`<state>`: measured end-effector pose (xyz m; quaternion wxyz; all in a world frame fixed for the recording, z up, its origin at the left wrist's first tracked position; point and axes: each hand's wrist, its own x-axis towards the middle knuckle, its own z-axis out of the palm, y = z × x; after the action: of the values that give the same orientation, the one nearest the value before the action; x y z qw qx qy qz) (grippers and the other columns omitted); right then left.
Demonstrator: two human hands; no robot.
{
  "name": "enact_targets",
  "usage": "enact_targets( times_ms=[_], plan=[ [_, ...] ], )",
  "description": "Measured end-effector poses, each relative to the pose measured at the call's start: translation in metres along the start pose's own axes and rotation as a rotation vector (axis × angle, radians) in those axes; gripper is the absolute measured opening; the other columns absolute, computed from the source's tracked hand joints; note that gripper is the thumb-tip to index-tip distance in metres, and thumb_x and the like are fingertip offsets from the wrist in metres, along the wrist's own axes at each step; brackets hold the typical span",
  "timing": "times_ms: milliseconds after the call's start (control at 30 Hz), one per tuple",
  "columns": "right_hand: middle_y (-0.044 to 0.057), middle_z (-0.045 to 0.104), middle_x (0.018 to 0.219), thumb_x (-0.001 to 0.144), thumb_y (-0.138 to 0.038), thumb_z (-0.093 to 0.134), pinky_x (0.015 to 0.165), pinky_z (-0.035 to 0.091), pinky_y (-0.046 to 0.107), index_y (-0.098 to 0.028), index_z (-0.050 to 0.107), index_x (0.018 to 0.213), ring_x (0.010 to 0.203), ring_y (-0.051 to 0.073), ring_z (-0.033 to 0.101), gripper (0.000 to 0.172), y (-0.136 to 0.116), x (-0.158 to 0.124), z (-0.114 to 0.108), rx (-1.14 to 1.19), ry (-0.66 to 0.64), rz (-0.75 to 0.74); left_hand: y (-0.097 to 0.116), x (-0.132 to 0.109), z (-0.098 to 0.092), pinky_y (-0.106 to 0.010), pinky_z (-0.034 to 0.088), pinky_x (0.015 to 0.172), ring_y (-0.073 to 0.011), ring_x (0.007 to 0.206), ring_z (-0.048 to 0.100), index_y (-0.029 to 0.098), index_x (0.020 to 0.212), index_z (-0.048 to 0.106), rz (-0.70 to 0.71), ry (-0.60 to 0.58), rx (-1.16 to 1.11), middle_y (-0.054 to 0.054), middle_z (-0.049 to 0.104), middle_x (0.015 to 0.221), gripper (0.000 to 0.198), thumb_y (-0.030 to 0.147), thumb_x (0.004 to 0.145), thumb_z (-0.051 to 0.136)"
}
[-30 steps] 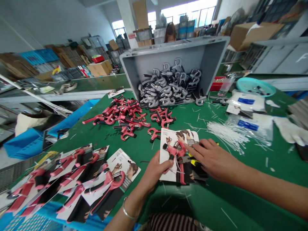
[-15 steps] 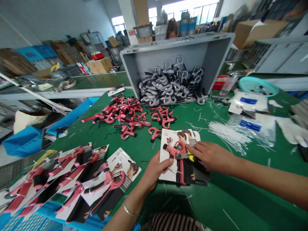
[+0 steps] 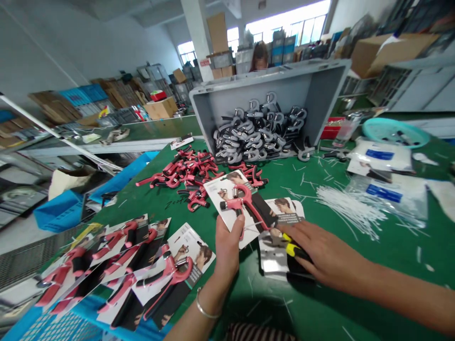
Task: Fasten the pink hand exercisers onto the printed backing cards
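Card (image 3: 213, 190) with pink grip (image 3: 245, 201): sitting tilted at the dial's centre, above the bench (image 3: 313, 308).

Left hand (image 3: 229, 241), at six: pinching the card's near edge, thumb in front, fingers passing out of sight behind, probably so that the grip is facing the person.

Right hand (image 3: 323, 246), between three and four: curling over pliers (image 3: 292, 249), how firmly one cannot tell; perhaps carrying them there to save laying them down. The pliers are pointing across loose cards (image 3: 272, 265) at four.

Ties (image 3: 348, 208), at three: lying in a heap, apparently for the right hand's easy reach.

Crate (image 3: 327, 90), at twelve: standing on its side, presumably so that its grey grips (image 3: 256, 137) are facing the worker.

Pink pile (image 3: 192, 168), at ten to eleven: lying loose. Carded grips (image 3: 177, 265), at eight: overlapping.

Surface: green, bearing scattered tie scraps; bags (image 3: 384, 194) are lying towards three, a basin (image 3: 384, 127) at two.

Room: windows (image 3: 293, 23) are glowing past the crate; a person (image 3: 260, 54) is showing above its rim.
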<state>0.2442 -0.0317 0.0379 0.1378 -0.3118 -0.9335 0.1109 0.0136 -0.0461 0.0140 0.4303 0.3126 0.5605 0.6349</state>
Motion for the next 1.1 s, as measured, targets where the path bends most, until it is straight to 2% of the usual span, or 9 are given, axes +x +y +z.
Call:
enact_targets(
  times_ms=[100,200,367,567,767,900,1000,1100],
  plan=[
    [0.015,0.06,0.131,0.093,-0.033,0.053,0.098,0.049,0.048,-0.019,0.041,0.144,0.117,0.028,0.059,0.053,-0.008,-0.002,0.017,0.108,0.043,0.229,0.001,-0.007,0.001,-0.032,0.048,0.09,-0.0204,0.102,0.063,0.02,0.123,0.05,0.114,0.089,0.077,-0.007,0.066,0.116,0.045,0.041,0.086,0.064],
    [0.015,0.057,0.136,0.094,-0.036,0.052,0.101,0.048,0.05,-0.019,0.038,0.146,0.121,0.03,0.057,0.056,-0.022,-0.001,0.034,0.171,0.057,0.326,0.004,-0.015,0.002,-0.032,0.047,0.092,-0.0214,0.102,0.063,0.02,0.122,0.048,0.171,0.123,0.133,-0.008,0.065,0.115,0.043,0.04,0.087,0.063],
    [0.018,0.054,0.139,0.095,-0.035,0.049,0.103,0.046,0.052,-0.016,0.035,0.147,0.123,0.03,0.055,0.056,-0.044,0.008,0.039,0.25,0.063,0.342,0.005,-0.024,0.005,-0.031,0.048,0.088,-0.021,0.098,0.064,0.02,0.119,0.048,0.191,0.122,0.16,-0.007,0.066,0.112,0.038,0.038,0.088,0.062],
    [0.016,0.062,0.13,0.094,-0.03,0.051,0.096,0.05,0.047,-0.018,0.047,0.138,0.115,0.029,0.062,0.046,-0.047,0.013,0.04,0.279,0.1,0.357,0.0,-0.028,0.004,-0.032,0.049,0.086,-0.0211,0.095,0.066,0.021,0.118,0.047,0.173,0.098,0.153,-0.007,0.067,0.11,0.039,0.038,0.088,0.064],
    [0.012,0.07,0.117,0.094,-0.027,0.048,0.09,0.052,0.041,-0.02,0.059,0.122,0.103,0.027,0.067,0.031,-0.047,0.011,0.045,0.4,0.056,0.364,-0.003,-0.029,-0.005,-0.032,0.05,0.084,-0.0208,0.093,0.066,0.021,0.118,0.047,0.117,0.036,0.189,-0.006,0.067,0.108,0.04,0.04,0.087,0.064],
    [0.006,0.073,0.102,0.094,-0.029,0.051,0.082,0.052,0.034,-0.022,0.063,0.11,0.093,0.024,0.069,0.021,-0.053,0.009,0.044,0.537,-0.033,0.33,-0.01,-0.027,-0.01,-0.033,0.049,0.085,-0.022,0.092,0.066,0.019,0.112,0.054,0.09,-0.024,0.294,-0.006,0.069,0.102,0.036,0.041,0.085,0.066],
    [0.005,0.073,0.098,0.096,-0.033,0.05,0.082,0.052,0.033,-0.022,0.065,0.105,0.091,0.023,0.068,0.021,-0.054,-0.003,0.038,0.563,-0.07,0.303,-0.004,-0.018,-0.028,-0.033,0.051,0.08,-0.0229,0.09,0.066,0.019,0.118,0.054,0.064,0.011,0.35,-0.006,0.07,0.103,0.049,0.042,0.078,0.071],
    [0.008,0.073,0.107,0.097,-0.039,0.048,0.086,0.053,0.036,-0.023,0.065,0.112,0.098,0.026,0.068,0.027,-0.041,-0.034,0.032,0.516,-0.034,0.361,0.024,-0.007,-0.076,-0.034,0.053,0.075,-0.0231,0.086,0.068,0.021,0.123,0.053,0.058,0.197,0.36,-0.006,0.071,0.103,0.062,0.042,0.07,0.076]
  ],
)
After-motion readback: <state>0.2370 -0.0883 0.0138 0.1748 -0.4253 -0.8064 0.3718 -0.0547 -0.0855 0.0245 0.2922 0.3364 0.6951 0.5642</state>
